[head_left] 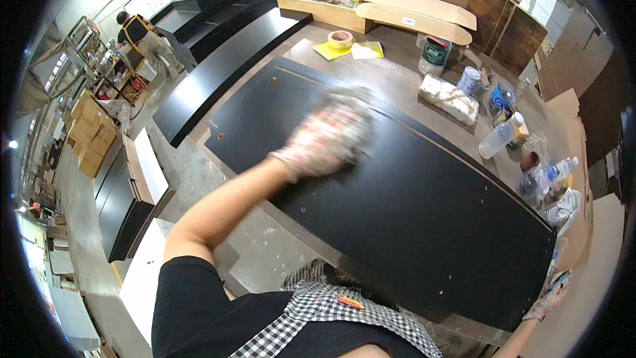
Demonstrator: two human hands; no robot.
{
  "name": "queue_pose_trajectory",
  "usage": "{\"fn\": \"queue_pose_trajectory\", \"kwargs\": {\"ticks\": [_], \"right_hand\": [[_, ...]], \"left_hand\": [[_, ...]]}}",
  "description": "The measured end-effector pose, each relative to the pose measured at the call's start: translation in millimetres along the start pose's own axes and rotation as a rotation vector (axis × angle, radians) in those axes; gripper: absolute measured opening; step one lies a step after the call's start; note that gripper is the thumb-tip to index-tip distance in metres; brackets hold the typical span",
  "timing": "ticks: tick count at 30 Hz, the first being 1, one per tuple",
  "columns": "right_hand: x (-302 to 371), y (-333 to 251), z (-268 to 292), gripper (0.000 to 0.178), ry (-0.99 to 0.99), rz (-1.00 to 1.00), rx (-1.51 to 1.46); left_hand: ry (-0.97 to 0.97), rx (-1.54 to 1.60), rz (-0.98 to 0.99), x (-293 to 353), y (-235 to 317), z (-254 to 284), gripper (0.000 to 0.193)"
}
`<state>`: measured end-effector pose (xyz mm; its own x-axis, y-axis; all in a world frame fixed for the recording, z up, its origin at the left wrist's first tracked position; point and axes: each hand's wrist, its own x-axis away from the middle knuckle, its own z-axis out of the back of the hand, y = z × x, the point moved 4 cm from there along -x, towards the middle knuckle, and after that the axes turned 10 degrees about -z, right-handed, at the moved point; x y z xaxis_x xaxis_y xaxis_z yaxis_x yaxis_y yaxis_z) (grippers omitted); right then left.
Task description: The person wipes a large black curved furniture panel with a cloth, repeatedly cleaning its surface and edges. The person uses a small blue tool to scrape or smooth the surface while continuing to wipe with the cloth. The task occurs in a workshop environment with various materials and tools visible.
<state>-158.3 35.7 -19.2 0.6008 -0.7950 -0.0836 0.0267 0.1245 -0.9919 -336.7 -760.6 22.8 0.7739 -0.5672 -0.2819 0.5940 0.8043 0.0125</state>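
A large black panel (397, 205) with small holes and a groove along its far edge lies flat on the workbench. My left hand (321, 136), in a white and red patterned glove, is over the panel's upper middle and smeared by motion. Under and beyond its fingers a grey, cloth-like thing (358, 113) shows, also blurred. Down at the panel's right end, my right hand (548, 301) wears a similar glove and is by the corner. A small blue and dark patch shows at its fingers; whether it is a held object is unclear.
Beyond the panel are a tape roll (340, 40), a green-labelled jar (434, 55), a white wrapped bundle (448, 99) and several bottles, including a clear bottle (501, 136). A curved black board (225, 73) lies at the left. Another person (142, 43) works farther back.
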Motion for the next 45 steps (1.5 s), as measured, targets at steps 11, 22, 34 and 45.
{"fn": "queue_pose_trajectory", "kwargs": {"ticks": [11,22,34,45], "right_hand": [[34.3,-27.6,-4.9,0.043,0.337,0.526,0.483],[204.4,-90.6,18.3,0.049,0.452,0.265,-0.293],[177.6,-116.6,-44.2,0.057,-0.127,0.373,-0.055],[351.7,-216.2,-424.3,0.038,-0.967,0.518,0.158]], "left_hand": [[-0.108,0.087,-0.173,-77.8,152.6,-3.3,0.07],[-0.143,0.449,-0.715,-262.1,457.6,-56.9,0.07],[-0.141,0.487,-0.65,-67.8,285.8,-4.9,0.083],[0.107,-0.031,0.517,208.6,-171.3,82.0,0.057]]}}
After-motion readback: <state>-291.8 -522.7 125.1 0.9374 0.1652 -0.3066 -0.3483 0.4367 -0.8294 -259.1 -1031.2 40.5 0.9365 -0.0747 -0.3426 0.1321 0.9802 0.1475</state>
